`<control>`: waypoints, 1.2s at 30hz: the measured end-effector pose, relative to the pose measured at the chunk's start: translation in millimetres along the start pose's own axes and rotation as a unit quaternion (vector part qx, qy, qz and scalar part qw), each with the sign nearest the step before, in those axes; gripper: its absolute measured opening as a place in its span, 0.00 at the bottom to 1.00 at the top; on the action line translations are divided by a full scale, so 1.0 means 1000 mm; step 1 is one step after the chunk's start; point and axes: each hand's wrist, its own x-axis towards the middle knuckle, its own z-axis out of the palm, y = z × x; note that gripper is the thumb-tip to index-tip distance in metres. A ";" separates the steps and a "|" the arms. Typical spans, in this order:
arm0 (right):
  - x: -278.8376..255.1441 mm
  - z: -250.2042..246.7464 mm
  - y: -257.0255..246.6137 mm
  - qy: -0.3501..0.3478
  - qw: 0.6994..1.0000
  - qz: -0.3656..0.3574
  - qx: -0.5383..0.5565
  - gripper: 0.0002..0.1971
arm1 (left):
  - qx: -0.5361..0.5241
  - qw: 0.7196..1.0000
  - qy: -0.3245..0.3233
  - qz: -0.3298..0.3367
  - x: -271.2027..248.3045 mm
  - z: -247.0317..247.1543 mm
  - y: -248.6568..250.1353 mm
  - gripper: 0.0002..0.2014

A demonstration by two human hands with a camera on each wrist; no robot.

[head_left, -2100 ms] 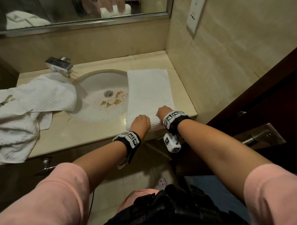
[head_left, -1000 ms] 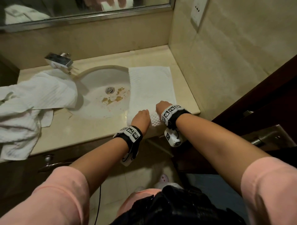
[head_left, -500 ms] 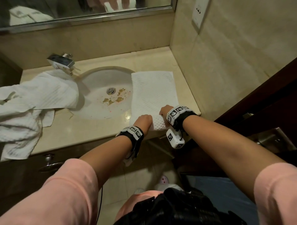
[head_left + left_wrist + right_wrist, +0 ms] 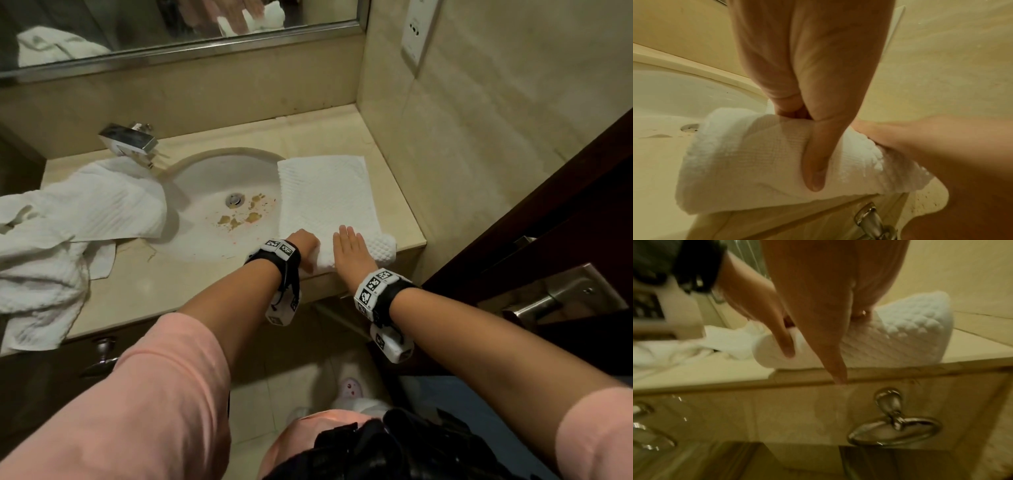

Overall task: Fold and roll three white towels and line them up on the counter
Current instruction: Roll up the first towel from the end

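A folded white towel [image 4: 325,198] lies as a long strip on the counter [image 4: 394,192], right of the sink. Its near end is wound into a roll [image 4: 385,248] at the counter's front edge. My left hand [image 4: 306,245] grips the roll's left part. In the left wrist view its thumb lies down the front of the roll [image 4: 756,162] and its fingers curl over the top. My right hand [image 4: 352,250] rests flat on the roll's middle with straight fingers. The right wrist view shows the roll [image 4: 900,337] under that hand [image 4: 828,321].
Loose white towels [image 4: 68,222] lie heaped on the counter's left side, one draped over the rim of the stained sink [image 4: 222,205]. A chrome faucet [image 4: 128,138] stands behind them. A wall bounds the counter on the right. A ring pull [image 4: 894,430] hangs below the edge.
The towel's near end has been wound into a thicker roll. My right hand has gone from curled on the towel's edge to flat on top of the roll.
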 end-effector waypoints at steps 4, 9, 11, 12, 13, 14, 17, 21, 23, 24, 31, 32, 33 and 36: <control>-0.007 0.014 0.007 0.039 0.998 -0.032 -0.021 0.30 | -0.020 1.000 0.005 0.004 0.003 0.001 -0.003 0.13; 0.011 0.004 0.013 -0.001 0.998 -0.055 -0.003 0.29 | -0.041 0.999 0.017 -0.004 -0.004 0.011 0.002 0.19; 0.021 -0.001 0.017 -0.014 0.998 -0.065 0.005 0.30 | -0.057 0.998 0.033 -0.011 -0.005 0.020 0.005 0.26; 0.026 -0.003 0.018 -0.021 0.997 -0.071 0.003 0.30 | -0.048 0.998 0.046 -0.018 -0.006 0.027 0.008 0.29; 0.031 -0.006 0.019 -0.027 0.997 -0.076 0.001 0.29 | -0.026 0.997 0.061 -0.030 -0.008 0.033 0.012 0.32; 0.035 -0.009 0.020 -0.038 0.996 -0.080 0.004 0.27 | 0.005 0.996 0.075 -0.041 -0.010 0.039 0.016 0.33; 0.045 -0.022 0.021 -0.076 0.994 -0.078 -0.011 0.20 | 0.051 0.990 0.114 -0.066 -0.011 0.056 0.027 0.34; 0.060 -0.033 0.023 -0.143 0.986 -0.083 -0.026 0.18 | 0.069 0.982 0.153 -0.083 -0.007 0.066 0.035 0.33; 0.066 -0.037 0.024 -0.166 0.982 -0.090 -0.027 0.22 | 0.070 0.982 0.157 -0.077 -0.005 0.066 0.034 0.32; 0.070 -0.038 0.024 -0.177 0.979 -0.091 -0.028 0.24 | 0.069 0.982 0.158 -0.073 -0.004 0.064 0.032 0.32; 0.085 -0.048 0.028 -0.214 0.971 -0.102 -0.028 0.25 | -0.003 0.991 0.130 -0.012 0.009 0.027 0.007 0.15; 0.085 -0.047 0.029 -0.208 0.973 -0.096 -0.013 0.27 | -0.015 0.994 0.112 -0.004 0.012 0.020 0.004 0.13; 0.087 -0.043 0.030 -0.208 0.974 -0.090 0.002 0.30 | -0.031 0.995 0.092 0.001 0.015 0.015 0.000 0.14; 0.080 -0.041 0.032 -0.176 0.980 -0.084 0.030 0.34 | -0.067 0.997 0.041 0.008 0.024 0.003 -0.011 0.20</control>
